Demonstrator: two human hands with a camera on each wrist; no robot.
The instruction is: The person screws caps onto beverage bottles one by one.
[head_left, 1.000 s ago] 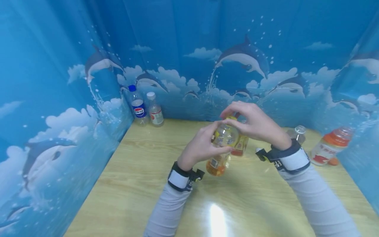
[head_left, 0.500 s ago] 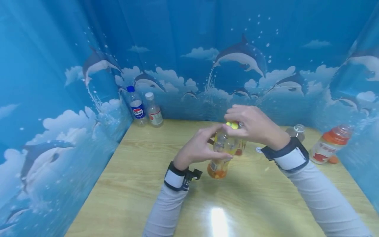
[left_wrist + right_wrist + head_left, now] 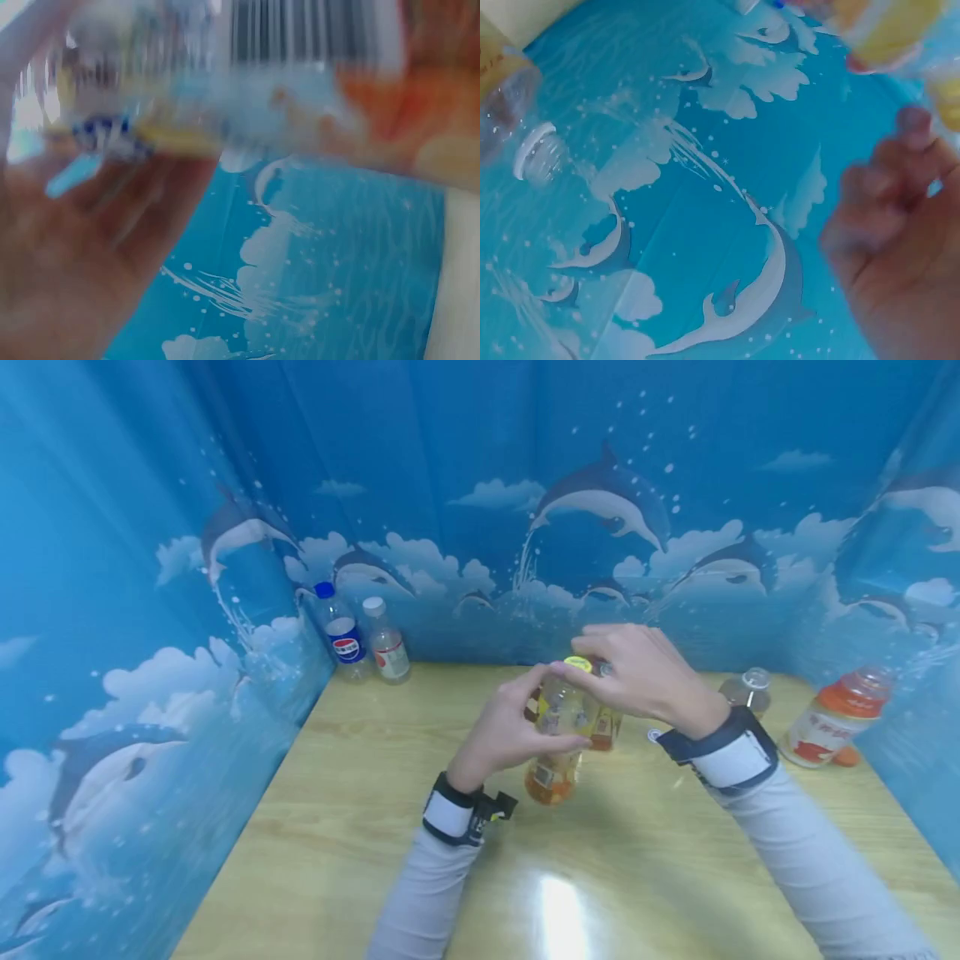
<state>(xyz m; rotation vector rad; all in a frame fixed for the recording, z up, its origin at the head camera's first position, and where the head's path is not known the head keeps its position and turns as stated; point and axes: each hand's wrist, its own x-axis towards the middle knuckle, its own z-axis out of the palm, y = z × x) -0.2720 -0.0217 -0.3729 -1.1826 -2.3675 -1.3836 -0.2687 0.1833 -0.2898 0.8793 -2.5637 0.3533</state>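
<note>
A clear bottle with a yellow cap and some orange liquid low inside (image 3: 551, 777) stands slightly tilted at the middle of the table. My left hand (image 3: 506, 722) grips its side, thumb across the front; in the left wrist view its label and barcode (image 3: 304, 34) look blurred. My right hand (image 3: 637, 672) is at the bottle's top, thumb and curled fingers about the yellow cap (image 3: 577, 663). Curled fingers (image 3: 870, 199) show beside that cap in the right wrist view. Behind stands a second bottle with reddish liquid (image 3: 604, 731), partly hidden by the right hand.
A blue-capped bottle (image 3: 345, 643) and a white-capped bottle (image 3: 390, 652) stand at the back left. To the right are a small clear bottle (image 3: 750, 689), a leaning orange-topped bottle (image 3: 825, 727) and an orange cap (image 3: 847, 756). A small white round piece (image 3: 654, 736) lies near the right wrist.
My right hand's fingers have turned about the yellow cap, and more of the cap shows now. The left hand keeps its grip on the bottle. The view has shifted slightly.
</note>
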